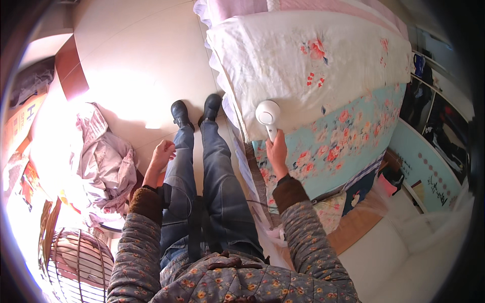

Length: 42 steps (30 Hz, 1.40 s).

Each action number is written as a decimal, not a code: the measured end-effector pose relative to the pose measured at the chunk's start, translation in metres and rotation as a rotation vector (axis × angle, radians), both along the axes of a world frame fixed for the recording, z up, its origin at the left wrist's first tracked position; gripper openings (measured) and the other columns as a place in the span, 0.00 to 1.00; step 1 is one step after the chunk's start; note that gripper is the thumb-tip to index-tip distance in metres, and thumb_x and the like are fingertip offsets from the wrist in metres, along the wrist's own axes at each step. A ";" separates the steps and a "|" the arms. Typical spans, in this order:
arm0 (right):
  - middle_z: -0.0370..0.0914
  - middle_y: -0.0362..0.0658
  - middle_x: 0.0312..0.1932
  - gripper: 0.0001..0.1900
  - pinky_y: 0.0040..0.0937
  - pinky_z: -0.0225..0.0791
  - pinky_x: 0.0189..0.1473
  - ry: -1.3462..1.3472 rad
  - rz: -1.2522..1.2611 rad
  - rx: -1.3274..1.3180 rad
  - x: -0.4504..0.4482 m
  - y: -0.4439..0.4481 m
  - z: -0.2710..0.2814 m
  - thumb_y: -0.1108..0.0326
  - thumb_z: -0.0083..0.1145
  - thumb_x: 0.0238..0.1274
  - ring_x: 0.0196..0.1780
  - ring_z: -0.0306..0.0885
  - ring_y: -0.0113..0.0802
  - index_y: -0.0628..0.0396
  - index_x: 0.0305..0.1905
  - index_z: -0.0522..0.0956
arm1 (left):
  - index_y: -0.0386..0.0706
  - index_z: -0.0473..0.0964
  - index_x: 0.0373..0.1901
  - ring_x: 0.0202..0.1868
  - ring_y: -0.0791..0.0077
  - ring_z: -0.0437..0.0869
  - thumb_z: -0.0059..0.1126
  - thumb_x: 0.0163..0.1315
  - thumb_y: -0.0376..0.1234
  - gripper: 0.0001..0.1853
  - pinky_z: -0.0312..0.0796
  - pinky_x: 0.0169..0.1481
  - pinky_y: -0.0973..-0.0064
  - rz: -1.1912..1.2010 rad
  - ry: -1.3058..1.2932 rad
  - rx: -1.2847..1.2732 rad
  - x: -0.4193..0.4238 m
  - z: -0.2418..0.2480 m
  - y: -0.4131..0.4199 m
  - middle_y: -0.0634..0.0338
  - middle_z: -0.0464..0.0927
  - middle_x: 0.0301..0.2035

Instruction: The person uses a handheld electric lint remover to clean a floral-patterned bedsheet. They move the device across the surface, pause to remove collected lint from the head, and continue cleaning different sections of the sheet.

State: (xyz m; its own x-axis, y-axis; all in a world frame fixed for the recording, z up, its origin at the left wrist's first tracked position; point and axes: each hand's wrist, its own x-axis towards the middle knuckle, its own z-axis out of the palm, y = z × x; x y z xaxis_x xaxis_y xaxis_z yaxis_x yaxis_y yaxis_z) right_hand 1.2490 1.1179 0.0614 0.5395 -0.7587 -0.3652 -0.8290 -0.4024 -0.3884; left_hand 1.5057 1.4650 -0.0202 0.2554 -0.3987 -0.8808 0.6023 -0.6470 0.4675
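My right hand [277,153] grips the short handle of a white round-headed handheld appliance [267,113], possibly a fabric shaver. Its head is over the near left corner of a white floral quilt [265,60], and I cannot tell whether it touches the cloth. Under the quilt's edge a light-blue floral bed sheet [329,142] covers the mattress. My left hand [163,152] hangs in the air over my left knee, its fingers curled and nothing visible in them. A thin dark cable [261,202] runs from my lap toward the bed.
A heap of pale cloth [108,166] is at the left, with a slatted basket [77,261] holding fabric nearer me. A cardboard box [24,121] bearing writing stands beyond, in glare. Shelves with dark clothes [443,136] line the right. Tiled floor [144,49] lies left of the bed.
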 end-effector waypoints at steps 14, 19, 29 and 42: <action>0.75 0.61 0.41 0.21 0.49 0.69 0.41 -0.212 0.219 0.015 0.272 -0.110 -0.044 0.58 0.59 0.64 0.44 0.75 0.62 0.63 0.49 0.65 | 0.38 0.72 0.42 0.27 0.78 0.80 0.51 0.69 0.34 0.08 0.74 0.31 0.80 0.220 -0.008 0.158 -0.031 0.028 0.021 0.60 0.78 0.29; 0.76 0.65 0.40 0.21 0.49 0.70 0.42 -0.193 0.245 0.058 0.260 -0.096 -0.019 0.57 0.59 0.65 0.45 0.77 0.62 0.63 0.47 0.65 | 0.38 0.73 0.42 0.26 0.79 0.79 0.52 0.68 0.33 0.08 0.74 0.31 0.80 0.270 0.005 0.126 -0.038 0.026 -0.021 0.60 0.78 0.29; 0.76 0.62 0.40 0.22 0.52 0.69 0.43 -0.352 0.082 0.094 0.279 -0.143 -0.028 0.59 0.60 0.62 0.44 0.76 0.62 0.67 0.46 0.65 | 0.37 0.72 0.42 0.25 0.78 0.79 0.51 0.68 0.31 0.07 0.73 0.29 0.80 0.248 0.015 0.122 -0.027 0.037 -0.045 0.59 0.78 0.29; 0.71 0.38 0.23 0.19 0.27 0.62 0.21 -0.435 -0.418 0.252 0.250 -0.244 -0.030 0.57 0.61 0.63 0.21 0.68 0.23 0.60 0.44 0.67 | 0.37 0.72 0.39 0.19 0.80 0.74 0.51 0.70 0.32 0.06 0.67 0.21 0.82 0.244 -0.101 0.366 0.066 0.090 0.090 0.59 0.76 0.24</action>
State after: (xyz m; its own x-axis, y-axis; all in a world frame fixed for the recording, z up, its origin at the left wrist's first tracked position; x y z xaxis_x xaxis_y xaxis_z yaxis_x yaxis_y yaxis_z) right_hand 1.4991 0.8739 0.0319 0.3563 -0.8560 -0.3745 -0.6417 0.0671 -0.7640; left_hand 1.5714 1.5548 0.0695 0.3952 0.0166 -0.9184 0.7208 -0.6254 0.2989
